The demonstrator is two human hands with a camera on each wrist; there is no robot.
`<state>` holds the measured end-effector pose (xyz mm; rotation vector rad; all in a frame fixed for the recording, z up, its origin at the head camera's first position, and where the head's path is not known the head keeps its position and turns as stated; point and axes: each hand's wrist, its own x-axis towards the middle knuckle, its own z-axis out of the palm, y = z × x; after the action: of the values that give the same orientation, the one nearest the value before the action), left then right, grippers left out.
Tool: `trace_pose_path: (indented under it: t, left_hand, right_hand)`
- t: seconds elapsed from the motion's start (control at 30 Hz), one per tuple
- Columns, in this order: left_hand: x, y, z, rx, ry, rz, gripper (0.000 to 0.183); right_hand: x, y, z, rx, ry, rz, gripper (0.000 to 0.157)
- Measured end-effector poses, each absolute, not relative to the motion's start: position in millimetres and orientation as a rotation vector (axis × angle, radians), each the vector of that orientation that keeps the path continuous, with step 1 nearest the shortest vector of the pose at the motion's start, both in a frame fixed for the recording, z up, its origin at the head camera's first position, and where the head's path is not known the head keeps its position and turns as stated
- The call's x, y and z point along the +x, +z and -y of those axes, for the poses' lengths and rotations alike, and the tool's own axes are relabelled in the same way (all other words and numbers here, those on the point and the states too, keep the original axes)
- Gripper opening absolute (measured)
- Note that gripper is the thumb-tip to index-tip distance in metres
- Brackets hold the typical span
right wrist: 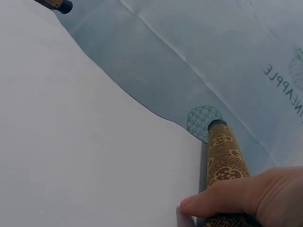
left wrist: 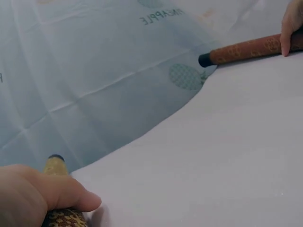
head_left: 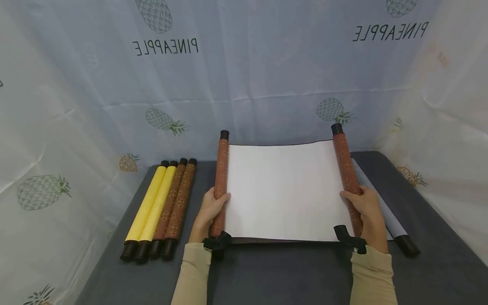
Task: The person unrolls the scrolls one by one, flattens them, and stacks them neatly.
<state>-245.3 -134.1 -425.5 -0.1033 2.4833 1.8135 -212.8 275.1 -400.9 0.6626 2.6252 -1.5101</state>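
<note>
Fingers [head_left: 224, 198] of your left hand [head_left: 210, 207] close round the left roller [head_left: 221, 169], those of your right hand [head_left: 367, 205] round the right roller [head_left: 342, 156]; the scroll [head_left: 284, 190] is spread between, over the tabletop [head_left: 284, 275]. Step, as judged: you hold it unrolled, white face showing. Next move likely calls for even tension from both sides. No legible writing on it; the curtain [head_left: 244, 67] behind reads PINEAPPLE twice, mirrored.

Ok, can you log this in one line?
left fingers: grip left brown roller; right fingers: grip right brown roller; white sheet: spread between rollers; yellow rolls: on table
</note>
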Motion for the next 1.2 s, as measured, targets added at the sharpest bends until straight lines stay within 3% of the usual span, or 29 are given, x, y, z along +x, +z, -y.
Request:
trace_pose_path:
  t: [0.2, 0.53, 0.8, 1.03, 1.2]
  left_hand:
    - [-247.7, -420.4, 137.7, 0.007, 1.822, -2.499, 0.066]
    - [-246.5, -423.1, 138.3, -0.137, 1.854, -2.575, 0.057]
    - [-242.8, -415.6, 148.6, -0.162, 1.784, -2.650, 0.078]
    - [-241.5, -413.8, 152.7, -0.151, 1.756, -2.687, 0.072]
    - [-242.2, -415.9, 153.5, -0.141, 1.781, -2.729, 0.050]
  right_hand:
    - [-219.6, -392.8, -279.4, 0.572, -1.433, -2.609, 0.079]
    - [-224.9, -402.1, -274.9, 0.449, -1.333, -2.834, 0.070]
    - [-224.6, -404.9, -276.3, 0.524, -1.387, -2.724, 0.094]
    - [-221.4, -403.0, -283.2, 0.510, -1.373, -2.750, 0.086]
    - [-220.6, -401.2, -287.3, 0.557, -1.353, -2.784, 0.077]
